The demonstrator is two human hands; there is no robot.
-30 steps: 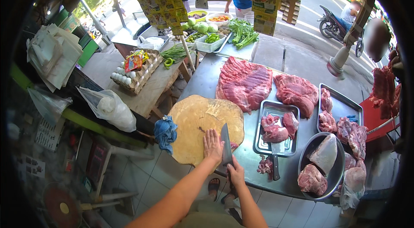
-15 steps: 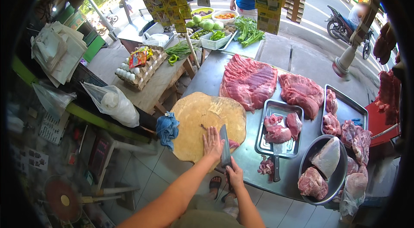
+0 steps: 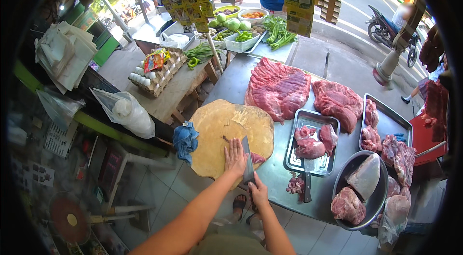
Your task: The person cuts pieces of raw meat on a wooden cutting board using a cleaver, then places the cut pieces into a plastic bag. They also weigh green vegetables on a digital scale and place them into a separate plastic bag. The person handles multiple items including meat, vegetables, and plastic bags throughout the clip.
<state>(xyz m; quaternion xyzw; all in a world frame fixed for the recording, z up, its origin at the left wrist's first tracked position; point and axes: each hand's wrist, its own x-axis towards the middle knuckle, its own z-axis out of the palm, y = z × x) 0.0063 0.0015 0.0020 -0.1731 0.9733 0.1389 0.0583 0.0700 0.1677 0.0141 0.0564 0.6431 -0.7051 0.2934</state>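
Observation:
A round wooden chopping block (image 3: 212,122) sits at the left end of the metal table. Flat on its near part lies my left hand (image 3: 235,159), fingers stretched and close to the blade, holding nothing that shows. My right hand (image 3: 258,191) grips the handle of a broad-bladed knife (image 3: 248,163), whose blade points away from me, just right of my left hand. A small strip of red meat (image 3: 258,158) rests on the block to the blade's right. A small dark scrap (image 3: 225,138) lies just beyond my left fingertips.
Beside the block hangs a blue cloth (image 3: 186,143). Large meat slabs (image 3: 279,88) lie beyond it. To the right are a metal tray (image 3: 288,161) of meat, a second knife (image 3: 307,188), meat scraps (image 3: 295,184) and a deep bowl (image 3: 345,221). Seasoning packets (image 3: 299,6) hang overhead.
The knife and my right hand have shifted slightly left and away from me, while my left hand stays nearly in place. Beyond the vegetables, a person in blue has moved left.

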